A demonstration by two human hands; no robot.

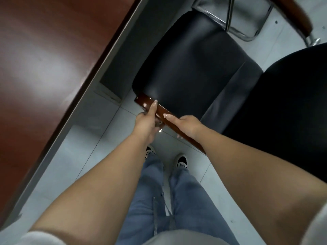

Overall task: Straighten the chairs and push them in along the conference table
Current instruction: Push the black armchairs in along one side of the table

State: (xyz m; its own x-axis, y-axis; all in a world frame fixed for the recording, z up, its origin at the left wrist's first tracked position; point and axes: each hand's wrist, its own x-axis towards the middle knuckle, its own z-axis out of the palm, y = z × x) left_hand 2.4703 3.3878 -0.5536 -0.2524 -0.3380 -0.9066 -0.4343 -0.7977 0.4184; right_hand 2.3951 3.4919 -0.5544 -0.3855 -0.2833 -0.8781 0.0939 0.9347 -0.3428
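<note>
Both hands are gripping one wooden armrest [164, 115] of a black chair [191, 68] that is standing beside the counter [44, 55]. The left hand [146, 121] is holding the front end of that armrest, with the forefinger lying straight along the top of the wood and the other fingers [144, 114] curling under it. The right hand [188, 125] is clasping the same armrest a little further back, thumb on top and the remaining fingers wrapping over the far side, out of sight.

The chair's seat is sitting at an angle to the counter's long edge [99, 76], with its front corner near that edge but not under it. A wedge of grey tiled floor [109, 119] is showing between the edge and the armrest, narrowing toward the top of the view. The dark backrest [286, 103] is filling the right side of the view. The other armrest [297, 16] and a chrome frame [235, 20] are lying beyond the seat, at the upper right.

The person is standing on the floor just behind the armrest, in blue jeans [177, 200] and black-and-white shoes [180, 160], with open tiles on either side of the feet.
</note>
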